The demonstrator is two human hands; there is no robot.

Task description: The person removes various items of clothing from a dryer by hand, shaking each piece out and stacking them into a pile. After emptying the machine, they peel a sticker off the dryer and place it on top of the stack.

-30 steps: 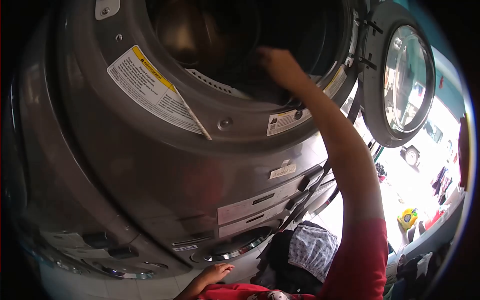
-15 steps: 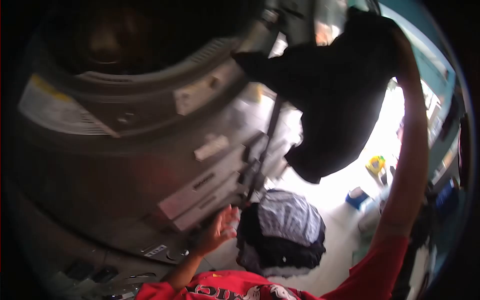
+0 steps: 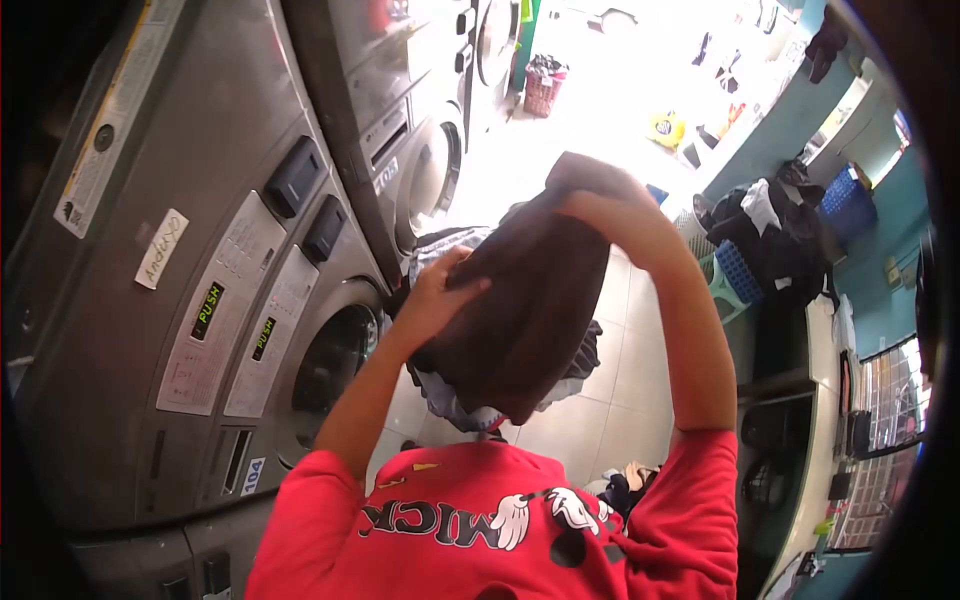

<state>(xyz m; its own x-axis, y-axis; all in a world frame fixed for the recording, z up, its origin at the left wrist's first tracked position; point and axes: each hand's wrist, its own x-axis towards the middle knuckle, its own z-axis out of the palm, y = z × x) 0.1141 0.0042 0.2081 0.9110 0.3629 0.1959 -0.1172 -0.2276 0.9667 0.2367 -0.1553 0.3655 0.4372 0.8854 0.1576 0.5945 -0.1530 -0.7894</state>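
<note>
A dark, brownish-black garment (image 3: 520, 300) hangs in front of me, over a heap of laundry (image 3: 445, 395) with grey and striped cloth showing round its edges. My right hand (image 3: 610, 205) is closed on the garment's upper part, with its fingertips partly hidden in the folds. Against the garment's left side rests my left hand (image 3: 435, 305), thumb and fingers apart and touching the cloth. What holds the laundry heap is hidden beneath it.
Stacked grey machines with a control panel (image 3: 225, 310) and a round door (image 3: 335, 350) line the left. At right are a blue basket (image 3: 738, 268), piled dark clothes (image 3: 775, 230) and a shelf (image 3: 815, 340). Farther off stands a reddish basket (image 3: 544, 90).
My view has swung from the open drum above to the laundry heap. The garment has come down over the heap in my right hand. My left hand has risen to touch it.
</note>
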